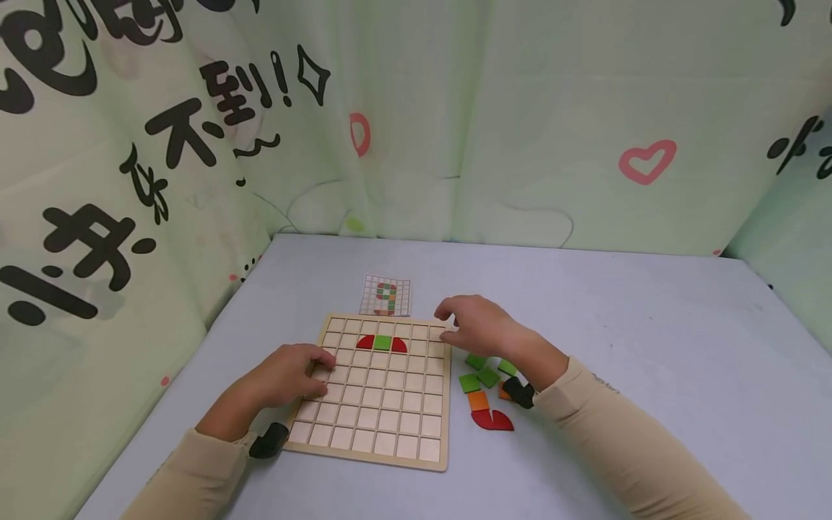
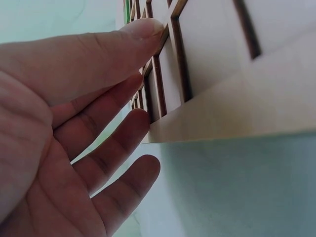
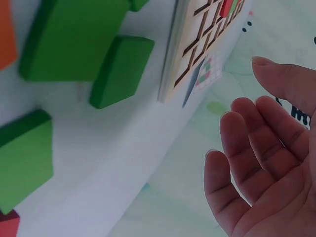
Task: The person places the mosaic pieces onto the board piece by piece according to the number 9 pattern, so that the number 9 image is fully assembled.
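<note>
A wooden grid board (image 1: 445,433) lies on the table. In one of its upper rows sit a red curved piece (image 1: 365,342), a green square tile (image 1: 382,343) and a second red curved piece (image 1: 399,346), side by side. My left hand (image 1: 282,379) is at the board's left edge, its thumb (image 2: 140,29) over the grid and its loosely bent fingers beside the frame. Above the upper right corner of the board, my right hand (image 1: 484,328) hovers with thumb and fingers apart and nothing between them. The right wrist view shows its bare palm (image 3: 281,197).
Right of the board lie several loose green tiles (image 1: 469,383), orange tiles (image 1: 478,401) and red curved pieces (image 1: 502,421), partly under the right forearm. A printed pattern card (image 1: 404,297) lies against the board's far edge. Printed curtains (image 1: 520,144) stand behind the white table (image 1: 617,310).
</note>
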Tool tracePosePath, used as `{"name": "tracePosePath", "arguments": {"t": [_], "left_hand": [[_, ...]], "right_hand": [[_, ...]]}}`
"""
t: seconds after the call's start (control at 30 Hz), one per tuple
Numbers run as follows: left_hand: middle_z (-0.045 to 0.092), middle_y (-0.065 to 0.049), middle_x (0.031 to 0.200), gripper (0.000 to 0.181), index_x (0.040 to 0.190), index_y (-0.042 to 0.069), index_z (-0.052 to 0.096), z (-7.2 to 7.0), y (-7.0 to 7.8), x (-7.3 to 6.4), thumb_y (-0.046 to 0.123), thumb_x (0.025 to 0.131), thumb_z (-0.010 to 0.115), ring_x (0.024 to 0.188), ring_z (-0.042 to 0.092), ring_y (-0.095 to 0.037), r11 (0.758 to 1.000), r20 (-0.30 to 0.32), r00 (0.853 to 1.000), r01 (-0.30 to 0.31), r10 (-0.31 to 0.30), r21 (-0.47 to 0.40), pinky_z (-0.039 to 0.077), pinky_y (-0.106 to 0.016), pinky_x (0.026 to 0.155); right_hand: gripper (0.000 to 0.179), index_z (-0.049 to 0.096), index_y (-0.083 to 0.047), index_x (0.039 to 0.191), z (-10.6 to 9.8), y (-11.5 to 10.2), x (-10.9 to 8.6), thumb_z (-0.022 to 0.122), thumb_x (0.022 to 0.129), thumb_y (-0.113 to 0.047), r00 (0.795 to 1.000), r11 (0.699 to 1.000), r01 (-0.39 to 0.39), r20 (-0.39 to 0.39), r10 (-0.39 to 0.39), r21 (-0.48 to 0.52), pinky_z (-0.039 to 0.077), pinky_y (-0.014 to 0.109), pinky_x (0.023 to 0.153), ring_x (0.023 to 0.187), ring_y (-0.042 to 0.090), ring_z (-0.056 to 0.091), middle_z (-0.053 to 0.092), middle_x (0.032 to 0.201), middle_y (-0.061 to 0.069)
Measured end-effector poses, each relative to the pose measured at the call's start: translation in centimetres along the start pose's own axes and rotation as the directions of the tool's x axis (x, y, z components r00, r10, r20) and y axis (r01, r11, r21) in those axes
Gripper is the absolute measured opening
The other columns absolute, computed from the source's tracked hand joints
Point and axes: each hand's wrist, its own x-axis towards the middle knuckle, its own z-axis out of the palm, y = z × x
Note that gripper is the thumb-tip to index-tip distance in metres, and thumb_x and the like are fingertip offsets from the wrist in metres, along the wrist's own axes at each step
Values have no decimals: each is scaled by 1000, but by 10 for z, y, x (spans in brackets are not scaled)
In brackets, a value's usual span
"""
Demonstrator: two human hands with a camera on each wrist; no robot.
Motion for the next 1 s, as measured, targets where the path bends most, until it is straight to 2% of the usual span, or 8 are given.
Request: {"name": "tracePosePath", "arguments": {"t": [0.5,1.0], "left_hand": [[64,-6,123,33,113,10,71,2,3,0,5,81,79,117,54,-27,1000,2,1000,18,-18,3,45,-48,100],[64,-6,122,33,113,10,71,0,1,0,5,82,79,116,55,-26,1000,2,1000,10,-10,8,46,-48,99]], "right_hand": [[27,68,-3,117,8,23,-19,68,92,-13,999,998,-33,-1,33,50,54,39,85,96,24,62,68,111,8],[29,68,-4,115,12,34,-29,72,89,-15,998,998,-60,21,59,33,53,40,82,91,22,61,68,107,5]]}}
